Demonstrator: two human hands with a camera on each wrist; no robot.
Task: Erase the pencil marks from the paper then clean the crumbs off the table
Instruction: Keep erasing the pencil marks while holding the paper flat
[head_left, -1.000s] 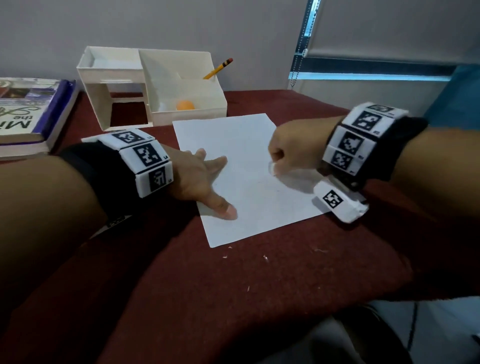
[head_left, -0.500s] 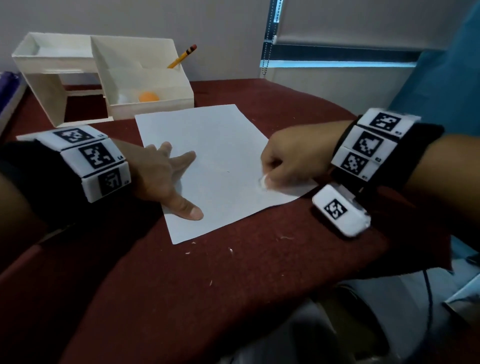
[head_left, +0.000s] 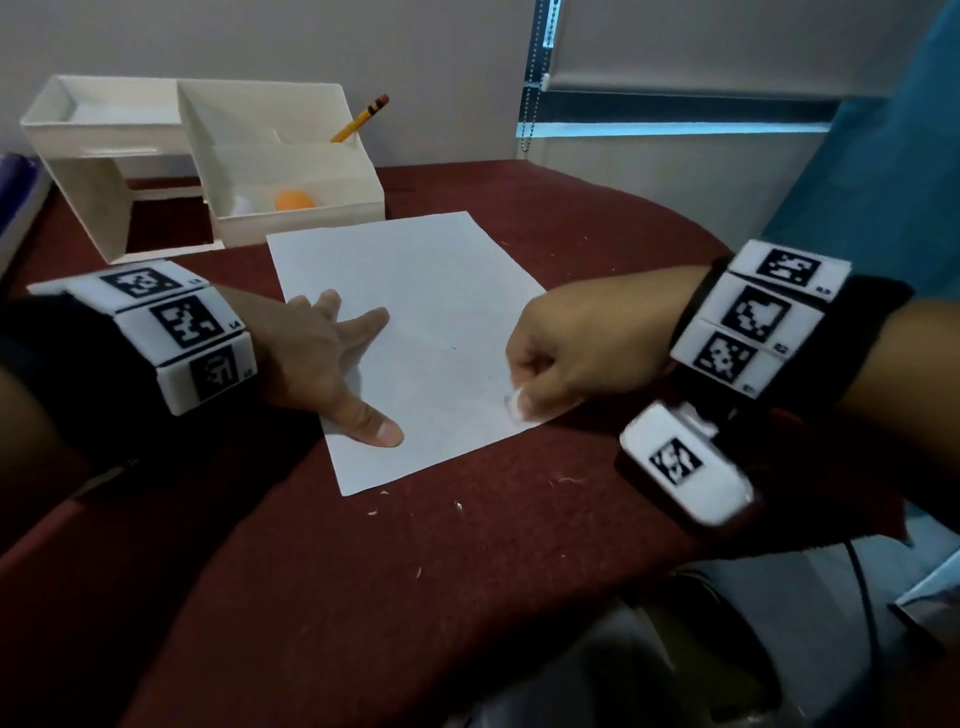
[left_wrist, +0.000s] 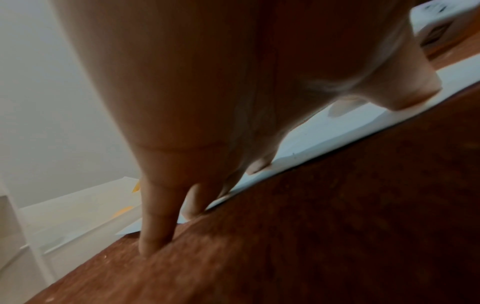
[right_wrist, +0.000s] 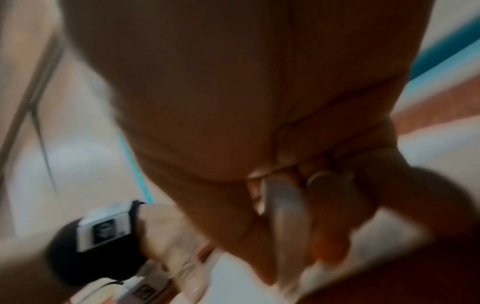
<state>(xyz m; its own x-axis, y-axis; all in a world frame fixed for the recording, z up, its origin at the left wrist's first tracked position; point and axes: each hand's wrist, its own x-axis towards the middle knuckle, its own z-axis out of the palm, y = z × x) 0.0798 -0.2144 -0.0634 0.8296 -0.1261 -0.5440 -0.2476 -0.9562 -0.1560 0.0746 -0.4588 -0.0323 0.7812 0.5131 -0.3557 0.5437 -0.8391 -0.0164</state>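
Note:
A white sheet of paper (head_left: 415, 322) lies on the dark red table (head_left: 363, 597). My left hand (head_left: 332, 364) lies flat on the sheet's left side, fingers spread and thumb pressed near its near edge. My right hand (head_left: 566, 358) is curled round a white eraser (head_left: 515, 402), whose tip presses on the paper's near right corner. In the blurred right wrist view the eraser (right_wrist: 285, 222) runs down between the fingers. In the left wrist view my fingertips (left_wrist: 155, 242) touch the cloth beside the paper (left_wrist: 324, 131). Small white crumbs (head_left: 457, 505) dot the table in front of the sheet.
A white desk organiser (head_left: 218, 166) stands behind the paper, holding a yellow pencil (head_left: 361, 118) and an orange ball (head_left: 294, 200). A book edge (head_left: 15, 208) shows at far left. The table's curved front edge falls away at the lower right.
My right hand has slid the eraser down the paper toward its near right corner. The left hand has kept pressing the sheet. The head view has swung right.

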